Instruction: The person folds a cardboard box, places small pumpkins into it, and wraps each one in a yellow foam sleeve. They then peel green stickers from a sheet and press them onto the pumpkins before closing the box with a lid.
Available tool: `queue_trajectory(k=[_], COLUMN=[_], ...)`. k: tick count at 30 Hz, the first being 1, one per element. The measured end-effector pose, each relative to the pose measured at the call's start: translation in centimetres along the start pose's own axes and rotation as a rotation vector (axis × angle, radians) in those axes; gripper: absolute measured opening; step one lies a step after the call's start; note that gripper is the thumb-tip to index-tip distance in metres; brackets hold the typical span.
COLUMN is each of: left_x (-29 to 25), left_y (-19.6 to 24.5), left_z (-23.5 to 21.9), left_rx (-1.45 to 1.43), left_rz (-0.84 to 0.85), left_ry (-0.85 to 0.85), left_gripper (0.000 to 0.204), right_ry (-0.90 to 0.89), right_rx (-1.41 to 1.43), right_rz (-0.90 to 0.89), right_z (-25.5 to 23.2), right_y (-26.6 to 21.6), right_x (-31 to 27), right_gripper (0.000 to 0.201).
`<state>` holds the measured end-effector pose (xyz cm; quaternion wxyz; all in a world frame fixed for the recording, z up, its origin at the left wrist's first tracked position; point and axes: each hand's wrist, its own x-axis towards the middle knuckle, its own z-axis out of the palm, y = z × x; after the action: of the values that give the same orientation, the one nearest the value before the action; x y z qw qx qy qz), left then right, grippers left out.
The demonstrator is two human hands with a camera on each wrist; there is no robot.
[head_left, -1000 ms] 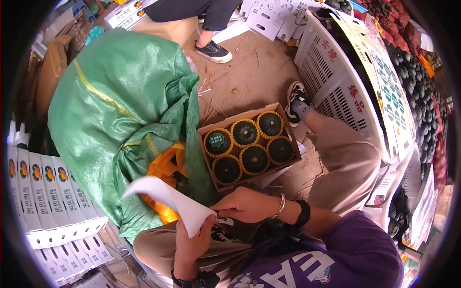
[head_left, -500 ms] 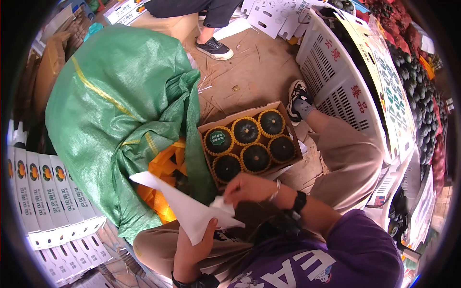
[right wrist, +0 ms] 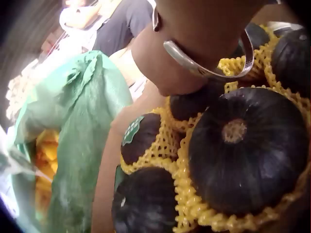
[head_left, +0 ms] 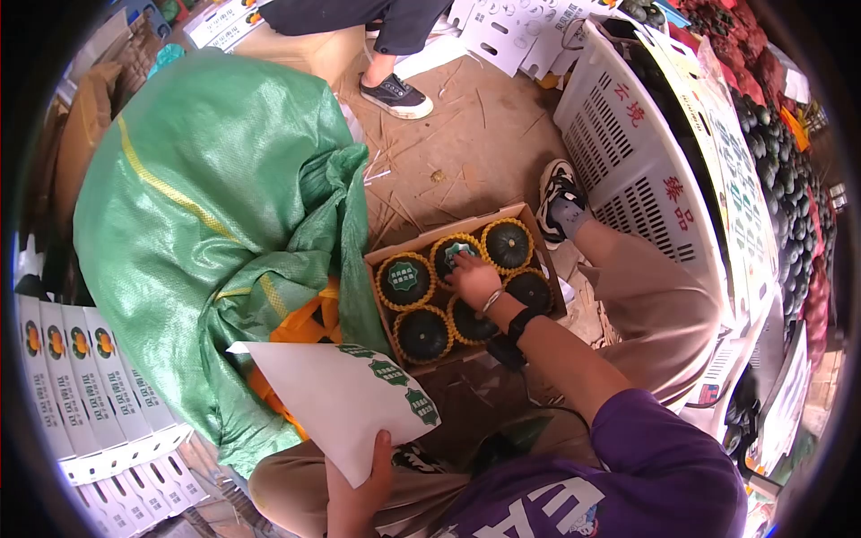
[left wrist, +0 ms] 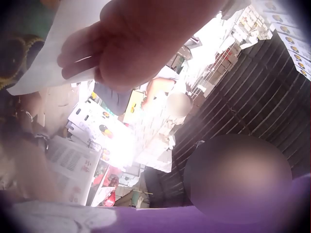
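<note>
My left hand (head_left: pixel 369 475) holds a white sheet of green stickers (head_left: pixel 309 386), thumb over its lower edge; the sheet slants over my lap. The fingertips of my right hand (head_left: pixel 475 282) touch a green sticker (head_left: pixel 461 250) on the back-middle dark squash. That squash sits in a cardboard box (right wrist: pixel 103 189) with several others, such as the front-left squash (head_left: pixel 423 334), each in a yellow foam net (right wrist: pixel 194 199). The back-left squash carries a green label (head_left: pixel 403 276). In the right wrist view, the wrist and bracelet hide my right fingers.
A big green woven sack (head_left: pixel 215 170) with orange material (head_left: pixel 309 318) in its mouth stands left of the box. A white slatted crate (head_left: pixel 619 134) is at the right. Printed white cartons (head_left: pixel 90 368) line the left. Another person's shoe (head_left: pixel 395 96) is on the floor ahead.
My right hand has left the sheet and moved forward to the back-middle squash, where a green sticker now shows. The sheet in my left hand has turned, showing its printed stickers.
</note>
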<state>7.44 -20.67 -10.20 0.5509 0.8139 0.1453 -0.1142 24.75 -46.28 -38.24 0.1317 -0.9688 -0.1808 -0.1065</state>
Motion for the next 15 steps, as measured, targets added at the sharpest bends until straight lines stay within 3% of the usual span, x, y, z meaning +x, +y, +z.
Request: queue_trajectory(k=[3, 5, 8, 9, 11, 15], left_x=[0.1, 0.3, 0.3, 0.3, 0.2, 0.0], left_y=[-0.3, -0.1, 0.5, 0.6, 0.6, -0.1], left_z=[0.0, 0.3, 0.2, 0.0, -0.4, -0.5], left_rx=[-0.006, 0.062, 0.1, 0.099, 0.136, 0.202], left_rz=[-0.014, 0.144, 0.119, 0.121, 0.062, 0.128], left_ry=[-0.036, 0.04, 0.036, 0.039, -0.029, -0.081], left_gripper=[0.027, 0.023, 0.019, 0.019, 0.029, 0.028], right_ry=[0.042, 0.028, -0.054, -0.052, -0.121, -0.191], right_rx=[0.119, 0.213, 0.229, 0.229, -0.009, -0.072], right_rz=[0.025, 0.1, 0.213, 0.21, -0.03, 0.039], right_z=[0.9, 1.1, 0.3, -0.1, -1.0, -2.2], right_y=[1.1, 0.8, 0.0, 0.0, 0.2, -0.7], right_x=[0.1, 0.7, 0.2, -0.1, -1.2, -3.6], right_gripper=[0.019, 0.035, 0.051, 0.051, 0.05, 0.042])
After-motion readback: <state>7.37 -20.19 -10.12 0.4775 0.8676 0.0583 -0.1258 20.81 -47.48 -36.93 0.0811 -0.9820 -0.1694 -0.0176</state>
